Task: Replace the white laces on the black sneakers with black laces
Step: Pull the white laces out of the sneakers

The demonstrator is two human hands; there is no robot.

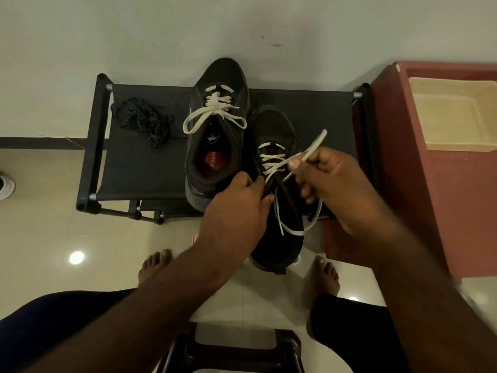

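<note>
Black fabric rack (134,168) lies beyond both hands, bearing one tied sneaker (215,109). Left hand (239,203) grips the second sneaker (279,243) at its collar; right hand (333,189) pinches its loosened white lace (314,144). Black laces (142,119) lie far left of the left hand.

A black fabric rack (139,168) and maroon cabinet (403,184) stand on glossy beige tiles (53,232).
</note>
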